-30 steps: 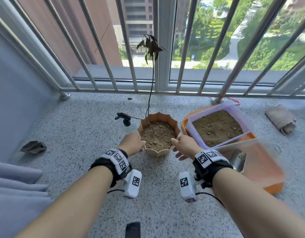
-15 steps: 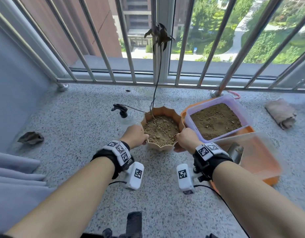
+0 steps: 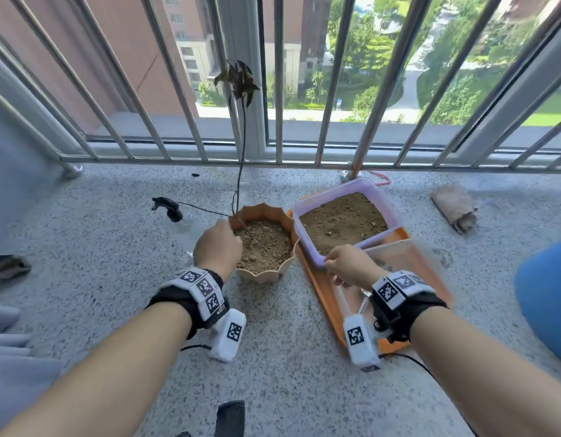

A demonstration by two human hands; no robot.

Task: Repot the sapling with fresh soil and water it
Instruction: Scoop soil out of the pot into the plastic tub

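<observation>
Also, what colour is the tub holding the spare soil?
Pale purple tub, seen from the head camera.

Bare forearms. Each wrist carries a black strap [image 3: 408,307] with white coded-marker blocks [image 3: 203,287] and a cabled white module [image 3: 227,335].

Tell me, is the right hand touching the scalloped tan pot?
Apart. In the head view, the right hand sits by the purple soil tub, with bare floor between it and the scalloped tan pot.

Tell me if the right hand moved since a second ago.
Yes. The right hand left the pot rim and shifted right, now at the purple tub's near corner.
</observation>
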